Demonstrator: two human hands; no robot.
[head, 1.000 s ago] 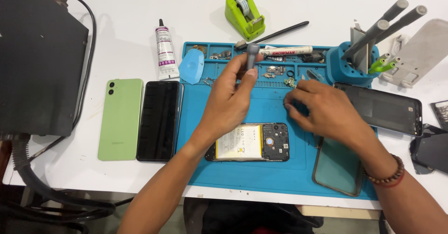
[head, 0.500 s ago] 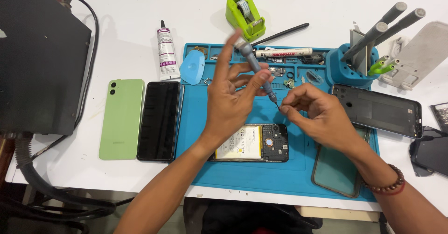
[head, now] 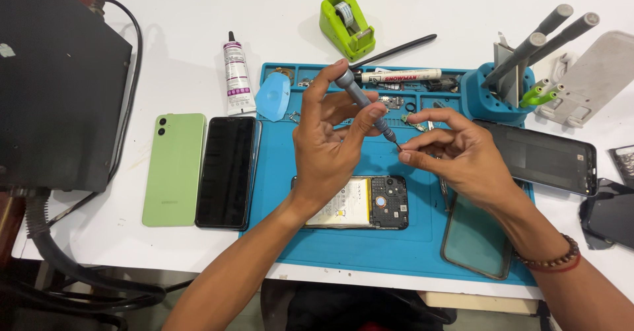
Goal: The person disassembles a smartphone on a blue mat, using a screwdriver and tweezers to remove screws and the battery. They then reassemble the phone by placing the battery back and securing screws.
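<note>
My left hand (head: 333,146) grips a slim grey screwdriver (head: 365,105), tilted with its tip pointing down to the right. My right hand (head: 456,156) pinches its fingertips together right at the screwdriver's tip; whether a tiny screw sits there I cannot tell. Both hands hover over an opened phone (head: 370,203) with its battery and black circuit board exposed, lying on a blue work mat (head: 343,248).
A green phone back (head: 174,168) and black screen panel (head: 226,171) lie left of the mat. Glue tube (head: 235,74), green tape dispenser (head: 346,24), white marker (head: 401,76), blue tool holder (head: 492,93) stand behind. A clear case (head: 477,242), dark phone frame (head: 545,156) and black box (head: 56,80) flank.
My left hand lifted the screwdriver from the mat's trays and tilted it toward me. My right hand rose from the mat and brought its fingertips to the tool's tip.
</note>
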